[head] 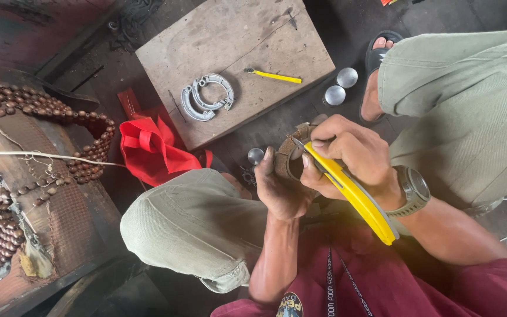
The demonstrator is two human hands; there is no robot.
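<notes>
Here the left hand (280, 188) grips a curved brake shoe (291, 154), while the right hand (350, 155) clasps a yellow utility knife (353, 194), blade against the shoe's lining.

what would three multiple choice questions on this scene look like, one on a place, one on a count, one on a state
1. Where do the grey curved metal brake shoes lie?
A. on the square wooden board
B. on the red cloth
C. in the left hand

2. How many round shiny metal caps sit side by side on the floor near the sandalled foot?
A. one
B. two
C. four

3. What is the right hand doing?
A. resting open on the knee
B. holding the long yellow utility knife with its tip at the brown curved piece in the left hand
C. lifting the board

Answers: 1 A, the shoes rest mid-board beside the small yellow-handled tool; 2 B, a pair shows there; 3 B, its grip is closed round the knife.
</notes>
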